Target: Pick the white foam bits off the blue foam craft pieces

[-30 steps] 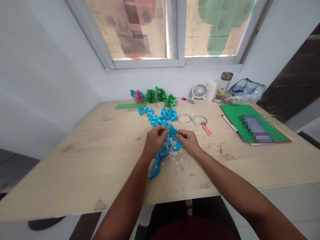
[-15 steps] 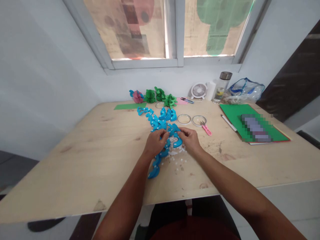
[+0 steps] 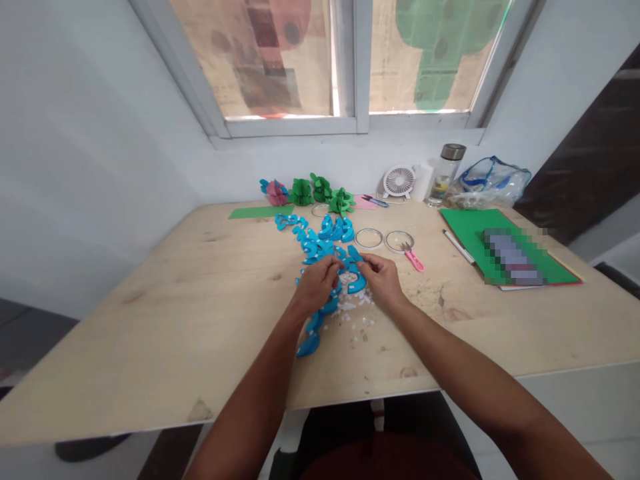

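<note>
Both my hands meet at the middle of the wooden table [image 3: 150, 320]. My left hand [image 3: 316, 285] and my right hand [image 3: 381, 279] are each pinched on a small blue paper cutout [image 3: 351, 261] held between them. Under and beyond my hands a trail of blue paper cutouts [image 3: 320, 243] runs from the far side toward me, ending at one piece [image 3: 308, 345] near my left wrist. Small white paper scraps [image 3: 356, 319] lie scattered just in front of my hands.
Green paper flowers [image 3: 320, 190] and a pink one [image 3: 277, 192] stand at the back. Two clear rings [image 3: 384, 239], pink snips [image 3: 414, 257], a small white fan [image 3: 399, 181], a bottle [image 3: 443, 175], a plastic bag [image 3: 493, 181] and green sheets [image 3: 505, 250] with a pen [image 3: 457, 245] lie to the right.
My hands have drawn slightly closer together and a little toward me, still pinching the blue cutout; its tip now sticks up between them.
</note>
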### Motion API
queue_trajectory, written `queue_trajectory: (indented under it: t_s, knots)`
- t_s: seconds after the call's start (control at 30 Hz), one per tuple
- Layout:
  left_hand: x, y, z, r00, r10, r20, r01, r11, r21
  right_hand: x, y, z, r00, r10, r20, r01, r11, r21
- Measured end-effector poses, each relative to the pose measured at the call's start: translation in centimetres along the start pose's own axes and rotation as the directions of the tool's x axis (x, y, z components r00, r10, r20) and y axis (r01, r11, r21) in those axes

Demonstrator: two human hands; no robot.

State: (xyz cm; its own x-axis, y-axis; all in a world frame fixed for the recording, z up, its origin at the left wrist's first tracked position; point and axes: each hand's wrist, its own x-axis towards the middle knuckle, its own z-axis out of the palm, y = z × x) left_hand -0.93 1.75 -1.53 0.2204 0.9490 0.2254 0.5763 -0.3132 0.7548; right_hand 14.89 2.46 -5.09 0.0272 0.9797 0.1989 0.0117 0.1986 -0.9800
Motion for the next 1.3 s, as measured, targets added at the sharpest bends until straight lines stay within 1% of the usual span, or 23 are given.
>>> queue_trajectory:
  t_s: [0.1,0.23,0.43,0.57,0.63,0.73,0.83,0.93,1.03,1.17,1.3]
  knots:
    - [0.1,0.1,-0.1,1.0,0.008,0.025,-0.009,0.999,0.048,0.0,0.1,0.0,1.0,-0.005,-0.004,0.005,1.0,-0.002]
    - [0.1,-0.1,-0.1,0.994,0.104,-0.017,-0.103,0.993,0.059,0.0,0.1,0.0,1.0,-0.008,-0.012,0.008,1.0,0.022]
    - [0.1,-0.5,0.2,0.998,0.062,-0.016,-0.062,0.998,0.009,0.0,0.1,0.0,1.0,-0.005,-0.008,0.006,1.0,0.027]
    - [0.2,-0.7,0.4,0.999,0.04,-0.019,-0.039,0.999,0.035,0.1,0.1,0.0,1.0,0.0,-0.013,0.001,1.0,0.012]
    - [0.2,-0.8,0.4,0.999,0.048,-0.023,-0.047,0.998,0.042,0.0,0.1,0.1,1.0,0.002,-0.01,-0.002,1.0,0.013]
    - [0.1,-0.7,0.4,0.997,0.063,-0.055,-0.062,0.998,0.009,-0.1,-0.2,0.1,1.0,0.0,-0.005,0.0,1.0,0.014]
    - [0.0,-0.2,0.4,0.996,0.002,-0.089,-0.006,0.999,-0.048,-0.2,-0.4,0.1,1.0,-0.003,-0.007,0.004,1.0,0.017]
    - [-0.1,0.5,0.4,0.992,-0.094,-0.08,0.08,0.983,-0.164,-0.2,-0.4,0.0,1.0,-0.011,0.003,0.011,1.0,0.014]
    - [-0.2,1.1,0.7,0.986,-0.163,-0.033,0.147,0.948,-0.282,-0.2,-0.2,0.1,1.0,-0.01,-0.003,0.01,1.0,0.005]
    - [-0.3,1.4,1.1,0.97,-0.238,0.053,0.24,0.896,-0.374,-0.2,-0.1,0.1,1.0,0.002,-0.002,-0.002,1.0,-0.002]
    - [-0.4,1.6,1.2,0.955,-0.277,0.102,0.291,0.828,-0.479,-0.3,-0.3,0.2,0.999,-0.027,0.027,0.026,1.0,0.016]
